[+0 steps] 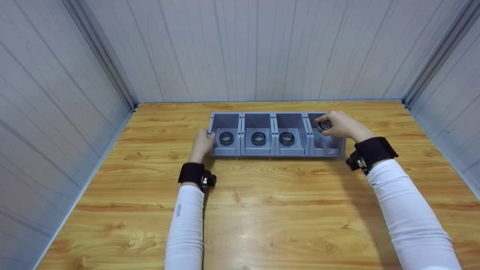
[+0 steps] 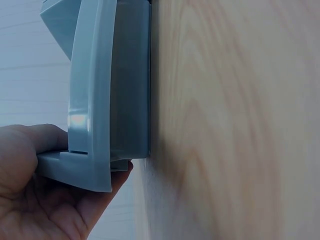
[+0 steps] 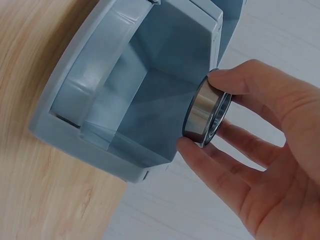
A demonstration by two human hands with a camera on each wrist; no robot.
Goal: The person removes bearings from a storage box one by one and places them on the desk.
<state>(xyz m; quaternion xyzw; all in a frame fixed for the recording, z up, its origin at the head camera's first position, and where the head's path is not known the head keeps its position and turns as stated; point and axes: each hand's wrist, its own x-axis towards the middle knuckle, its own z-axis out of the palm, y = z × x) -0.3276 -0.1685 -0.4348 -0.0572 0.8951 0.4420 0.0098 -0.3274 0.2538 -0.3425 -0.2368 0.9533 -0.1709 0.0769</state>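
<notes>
Your right fingers (image 3: 212, 170) pinched a tilted bearing (image 3: 201, 112), its open face toward your palm, at the opening of the end bin (image 3: 90, 155). Your left fingers (image 2: 102, 200) gripped the bin row's (image 1: 257, 152) other end; its long axis ran between them on the desk (image 1: 240, 210). Three more bearings (image 1: 258, 143) lay flat inside.

From here I see a polished metal bearing (image 3: 202, 112), smooth, faintly shiny plastic bins (image 1: 257, 152), a glossy wood-grained bench (image 1: 243, 210), matt cloth sleeves (image 1: 405, 210).
</notes>
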